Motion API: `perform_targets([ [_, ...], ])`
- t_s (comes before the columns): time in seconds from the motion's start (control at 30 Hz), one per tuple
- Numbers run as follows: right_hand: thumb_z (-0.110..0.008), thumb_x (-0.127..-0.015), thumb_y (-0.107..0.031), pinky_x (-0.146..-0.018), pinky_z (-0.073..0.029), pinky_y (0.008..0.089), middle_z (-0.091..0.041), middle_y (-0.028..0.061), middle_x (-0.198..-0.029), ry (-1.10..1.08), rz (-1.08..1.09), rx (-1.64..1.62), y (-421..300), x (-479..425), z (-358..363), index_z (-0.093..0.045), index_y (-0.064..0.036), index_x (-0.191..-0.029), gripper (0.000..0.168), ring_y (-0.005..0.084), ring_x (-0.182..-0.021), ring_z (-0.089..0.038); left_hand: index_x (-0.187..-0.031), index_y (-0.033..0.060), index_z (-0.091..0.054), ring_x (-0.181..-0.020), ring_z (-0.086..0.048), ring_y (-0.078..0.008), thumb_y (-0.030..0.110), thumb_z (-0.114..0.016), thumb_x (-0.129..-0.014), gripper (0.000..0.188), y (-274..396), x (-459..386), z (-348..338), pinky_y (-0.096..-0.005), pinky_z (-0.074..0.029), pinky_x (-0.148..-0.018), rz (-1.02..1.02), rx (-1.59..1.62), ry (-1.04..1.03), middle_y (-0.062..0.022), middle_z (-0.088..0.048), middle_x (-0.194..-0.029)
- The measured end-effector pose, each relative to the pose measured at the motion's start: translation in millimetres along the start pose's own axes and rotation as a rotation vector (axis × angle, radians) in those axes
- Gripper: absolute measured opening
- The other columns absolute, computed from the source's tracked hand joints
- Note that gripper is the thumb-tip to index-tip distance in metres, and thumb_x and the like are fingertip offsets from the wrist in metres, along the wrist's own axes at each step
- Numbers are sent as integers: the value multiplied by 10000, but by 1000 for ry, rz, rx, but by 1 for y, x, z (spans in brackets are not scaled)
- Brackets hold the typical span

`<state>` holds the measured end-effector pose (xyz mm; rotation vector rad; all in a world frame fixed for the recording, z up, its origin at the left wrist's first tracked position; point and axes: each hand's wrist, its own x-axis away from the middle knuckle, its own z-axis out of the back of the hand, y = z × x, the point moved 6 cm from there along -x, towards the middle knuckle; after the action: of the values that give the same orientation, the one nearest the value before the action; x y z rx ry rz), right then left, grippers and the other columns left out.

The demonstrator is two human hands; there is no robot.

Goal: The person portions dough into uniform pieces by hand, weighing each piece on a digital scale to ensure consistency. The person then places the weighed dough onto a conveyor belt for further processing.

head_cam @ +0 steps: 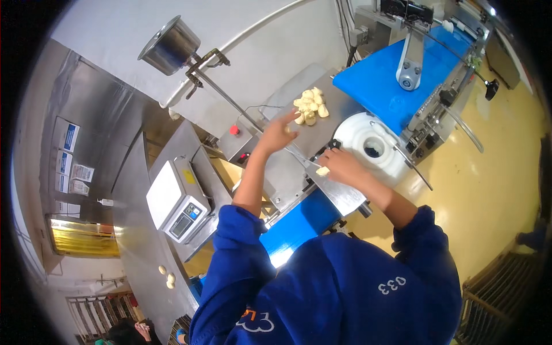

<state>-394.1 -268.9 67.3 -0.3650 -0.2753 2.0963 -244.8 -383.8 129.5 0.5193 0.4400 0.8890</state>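
My left hand is held over the steel plate with its fingers spread, the fingertips near a heap of pale dough pieces. My right hand is bent over the edge of a steel sheet, beside a white round machine part with a hole in its middle. A small pale dough piece shows at the underside of the right fingers; whether they grip it cannot be told. Below the sheet runs a blue conveyor belt.
A wider blue belt with a metal arm lies at the upper right. A digital scale stands on the left. A steel funnel hangs on a rod, near a red button. Several dough pieces lie on the far-left table. Another person's hand shows at bottom left.
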Motion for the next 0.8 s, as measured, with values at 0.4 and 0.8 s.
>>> perform_targets([
  [0.4, -705, -769, -166, -919, -428, 404, -499, 167, -1195, 378, -215, -62, 26, -88, 85, -552, -95, -1170, 436, 347, -1141, -486, -1046, 95, -555, -577, -437, -106, 290, -514, -960, 217, -1, 213, -48, -255, -372, -496, 665, 1546, 428, 1, -463, -680],
  [0.8, -695, -797, -175, -873, -470, 361, -520, 117, -1099, -117, 240, -947, -208, 28, -9, -560, -93, -1186, 420, 288, -1051, -551, -883, 146, -490, -672, -501, -135, 430, -397, -995, 318, 29, 296, -52, -304, -425, -581, 813, 1642, 855, -2, -506, -766],
])
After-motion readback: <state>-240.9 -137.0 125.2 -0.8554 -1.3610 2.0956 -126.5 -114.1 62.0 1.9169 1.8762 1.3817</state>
